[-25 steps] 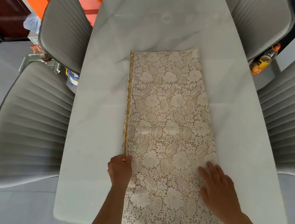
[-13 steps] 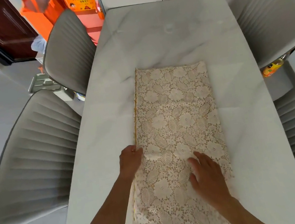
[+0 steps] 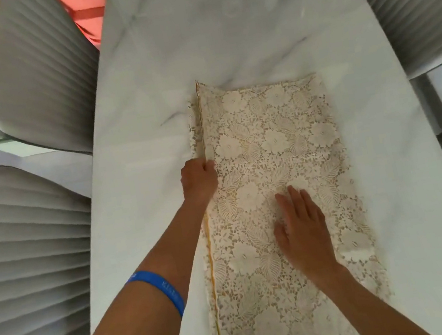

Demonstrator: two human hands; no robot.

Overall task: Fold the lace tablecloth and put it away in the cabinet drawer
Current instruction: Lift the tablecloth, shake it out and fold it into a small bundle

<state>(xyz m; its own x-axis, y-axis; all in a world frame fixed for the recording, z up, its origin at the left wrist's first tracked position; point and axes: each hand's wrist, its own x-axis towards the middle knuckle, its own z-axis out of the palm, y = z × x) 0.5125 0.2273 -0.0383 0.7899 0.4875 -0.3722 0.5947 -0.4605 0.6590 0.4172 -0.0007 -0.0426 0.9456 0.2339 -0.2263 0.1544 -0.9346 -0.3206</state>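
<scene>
Lace tablecloth (image 3: pixel 268 142) lay folded into a long strip on the white marble table (image 3: pixel 233 19), running from the near edge at 6 o'clock up toward the middle of the table top. Its far end stopped about halfway, and a thin yellow hem (image 3: pixel 201 124) ran along its left side. Near the far left corner a lower layer of lace showed a little outside this hem.

The left hand (image 3: pixel 198 180) was at the left edge of the cloth, at about 9 o'clock from the centre of the strip. Its fingers were curled and pinched the yellow hem. A blue wristband (image 3: pixel 158 289) was on the left forearm, which crossed the bare table beside the cloth.

The right hand (image 3: pixel 301 227) rested flat on top of the lace, at about 4 o'clock from the left hand, fingers straight and together, pointing to 12 o'clock. It pressed the cloth and gripped nothing.

Grey ribbed chairs (image 3: pixel 33 81) stood on both sides of the table, at 9 and 3 o'clock.
</scene>
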